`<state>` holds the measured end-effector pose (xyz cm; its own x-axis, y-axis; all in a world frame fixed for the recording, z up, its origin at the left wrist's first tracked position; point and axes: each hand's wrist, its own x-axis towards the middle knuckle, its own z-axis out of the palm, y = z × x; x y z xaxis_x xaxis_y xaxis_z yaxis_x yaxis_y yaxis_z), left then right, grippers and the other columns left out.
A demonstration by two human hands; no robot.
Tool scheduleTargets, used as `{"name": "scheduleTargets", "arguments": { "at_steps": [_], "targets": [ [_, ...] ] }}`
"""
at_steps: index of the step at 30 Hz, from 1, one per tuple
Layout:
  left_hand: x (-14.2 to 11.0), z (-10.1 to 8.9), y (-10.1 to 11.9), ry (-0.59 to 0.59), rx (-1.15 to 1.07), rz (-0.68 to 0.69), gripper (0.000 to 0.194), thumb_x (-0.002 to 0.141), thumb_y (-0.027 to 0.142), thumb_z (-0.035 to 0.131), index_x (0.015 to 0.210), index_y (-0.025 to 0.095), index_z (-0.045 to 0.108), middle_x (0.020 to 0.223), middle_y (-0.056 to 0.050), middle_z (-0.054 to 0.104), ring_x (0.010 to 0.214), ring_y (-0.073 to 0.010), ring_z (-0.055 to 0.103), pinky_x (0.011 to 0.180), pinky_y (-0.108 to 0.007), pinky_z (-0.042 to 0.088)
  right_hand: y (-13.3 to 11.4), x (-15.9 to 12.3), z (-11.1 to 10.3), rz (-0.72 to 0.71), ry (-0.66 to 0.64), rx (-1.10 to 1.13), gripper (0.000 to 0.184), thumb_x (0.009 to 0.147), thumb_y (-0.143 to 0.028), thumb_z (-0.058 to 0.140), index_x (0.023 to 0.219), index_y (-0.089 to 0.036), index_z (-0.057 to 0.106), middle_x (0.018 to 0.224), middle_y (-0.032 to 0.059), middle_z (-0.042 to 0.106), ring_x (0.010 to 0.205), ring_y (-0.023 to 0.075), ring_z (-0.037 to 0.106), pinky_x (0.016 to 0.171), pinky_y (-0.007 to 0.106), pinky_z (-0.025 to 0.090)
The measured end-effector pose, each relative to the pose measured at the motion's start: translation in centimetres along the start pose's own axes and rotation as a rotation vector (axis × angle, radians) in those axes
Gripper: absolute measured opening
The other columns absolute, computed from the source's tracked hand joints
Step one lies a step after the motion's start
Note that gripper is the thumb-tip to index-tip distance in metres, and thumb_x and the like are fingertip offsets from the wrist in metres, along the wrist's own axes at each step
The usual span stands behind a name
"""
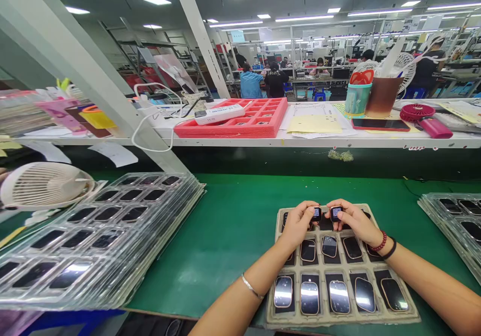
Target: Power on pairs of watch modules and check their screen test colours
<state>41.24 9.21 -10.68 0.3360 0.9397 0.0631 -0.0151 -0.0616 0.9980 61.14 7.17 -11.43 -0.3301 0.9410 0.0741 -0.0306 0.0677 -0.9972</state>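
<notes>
Thumb and fingers of the left hand [299, 222] close on a small dark watch face [316, 214], its lit screen showing a square code; thumb and fingers of the right hand [353, 221] grip a second watch face [336, 214] with a similar code, the two just apart. Both are above the far row of a beige tray [343, 320], whose nearest row holds five gold-rimmed watch faces, some reflecting light. The tray lies on a green work surface [210, 236], between a tall stack of clear trays [176, 221] at left and another stack [432, 216] at right. Beyond, a white shelf [263, 142] bears a red foam tray [225, 131] and a phone [380, 124]
</notes>
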Motion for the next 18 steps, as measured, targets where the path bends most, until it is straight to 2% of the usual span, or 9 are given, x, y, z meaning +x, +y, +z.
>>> {"name": "scheduleTargets", "arguments": {
  "at_steps": [3,6,9,14,18],
  "targets": [
    [0.1,0.0,-0.3,-0.018,-0.028,0.016,0.038,0.079,0.041,0.061,0.106,0.015,0.059,0.085,-0.005,0.062,0.068,-0.0131,0.058,0.058,-0.022,0.048,0.0,0.0,0.1,-0.012,0.02,-0.007,0.038,0.086,-0.04,0.059,0.116,-0.018,0.05,0.099,0.0078,0.064,0.067,0.0123,0.061,0.059,0.026,0.049],
    [0.1,0.1,-0.8,-0.044,0.0,0.051,0.033,0.077,0.03,0.063,0.105,0.014,0.059,0.09,-0.007,0.064,0.077,-0.0155,0.06,0.065,-0.024,0.05,0.2,0.0,0.2,0.006,0.017,-0.029,0.037,0.085,-0.042,0.06,0.113,-0.018,0.051,0.095,0.0071,0.064,0.062,0.0116,0.06,0.055,0.025,0.048],
    [0.1,0.2,-1.2,-0.037,0.076,0.072,0.024,0.079,0.026,0.058,0.1,0.014,0.062,0.092,-0.008,0.065,0.076,-0.0156,0.059,0.064,-0.024,0.05,0.3,0.0,0.3,0.025,-0.011,-0.037,0.036,0.086,-0.045,0.058,0.109,-0.017,0.053,0.09,0.0054,0.064,0.056,0.0096,0.057,0.052,0.024,0.047],
    [0.2,0.1,-1.4,-0.021,0.096,0.071,0.023,0.08,0.023,0.056,0.1,0.014,0.061,0.087,-0.006,0.064,0.069,-0.0139,0.058,0.061,-0.024,0.049,0.5,0.0,0.2,0.022,-0.007,-0.041,0.035,0.088,-0.045,0.057,0.109,-0.017,0.052,0.091,0.0053,0.063,0.058,0.0088,0.057,0.054,0.023,0.047],
    [0.1,0.2,-1.3,-0.026,0.138,0.097,0.022,0.08,0.022,0.055,0.1,0.014,0.062,0.09,-0.007,0.065,0.071,-0.0141,0.058,0.062,-0.024,0.049,0.5,0.0,0.2,0.01,-0.009,-0.056,0.035,0.088,-0.045,0.057,0.108,-0.017,0.052,0.09,0.0051,0.063,0.058,0.0094,0.058,0.053,0.023,0.046]
  ]
}}
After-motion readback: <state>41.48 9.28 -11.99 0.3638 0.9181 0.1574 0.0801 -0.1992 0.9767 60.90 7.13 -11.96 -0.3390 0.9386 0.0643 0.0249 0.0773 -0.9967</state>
